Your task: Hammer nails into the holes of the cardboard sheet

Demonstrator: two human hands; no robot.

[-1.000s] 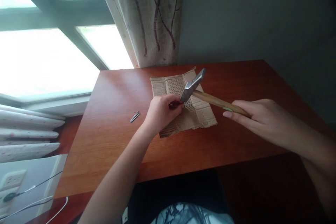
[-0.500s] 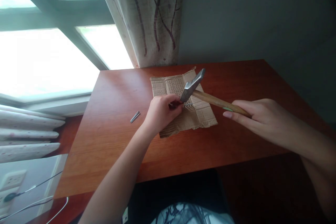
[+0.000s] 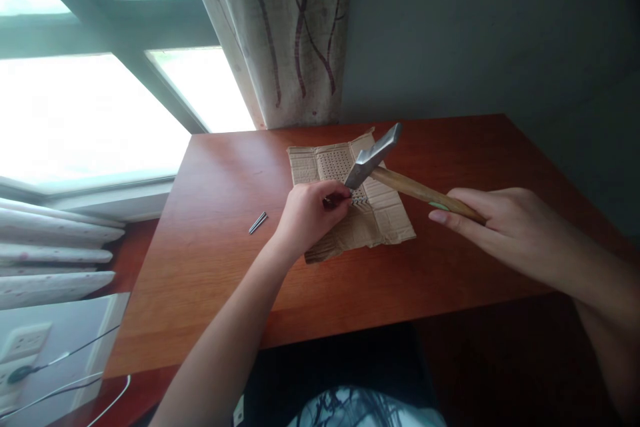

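My right hand (image 3: 493, 220) is closed round the wooden handle of a hammer (image 3: 373, 159). The metal head is tilted, its lower end right by the fingertips of my left hand (image 3: 315, 210). Those left fingers are pinched together over a flattened piece of brown cardboard (image 3: 360, 230); what they hold, if anything, is hidden behind fingers and hammer head. A board with rows of small holes (image 3: 334, 165) lies on the cardboard, partly covered by hand and hammer. Left of my left hand, a few loose nails (image 3: 259, 223) rest on the table.
The reddish-brown wooden table (image 3: 215, 280) stands against a dark wall, with a bright window (image 3: 90, 127) at the left. A patterned curtain (image 3: 300, 33) hangs behind it. At the lower left are a wall socket (image 3: 25, 343) and cables.
The hammer head has risen slightly and shifted a little to the right, together with my right hand. My left hand keeps its pinch in nearly the same place.
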